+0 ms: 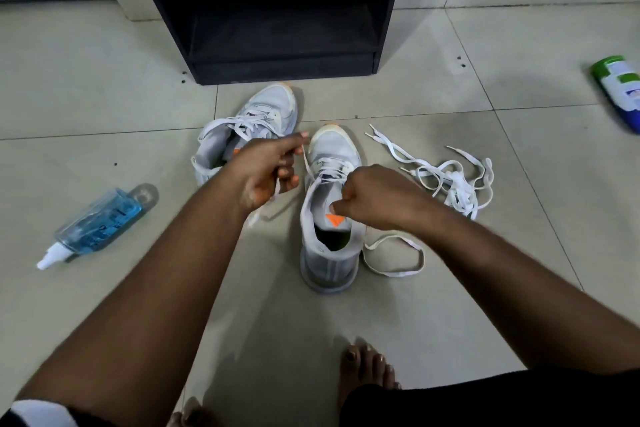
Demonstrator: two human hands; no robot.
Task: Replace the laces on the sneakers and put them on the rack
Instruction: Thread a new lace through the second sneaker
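Left hand (pixel 268 172): fingers pinch a white lace (pixel 307 163) running to the near sneaker (pixel 330 218).
Right hand (pixel 375 196): fingers curled at that sneaker's tongue; grip hidden.
Far sneaker (pixel 258 121): laced, before the black rack (pixel 282 10).
Loose laces (pixel 450 180): heaped on the floor, right.
Spray bottle (pixel 100 222): blue liquid, lying left.
Green-capped bottle (pixel 620 94): cut off at right edge.

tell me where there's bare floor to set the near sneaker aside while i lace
Bare tile lies between the blue bottle and the near sneaker, and right of the rack, short of the green bottle. It is crowded right of that sneaker: the loose laces sprawl there.
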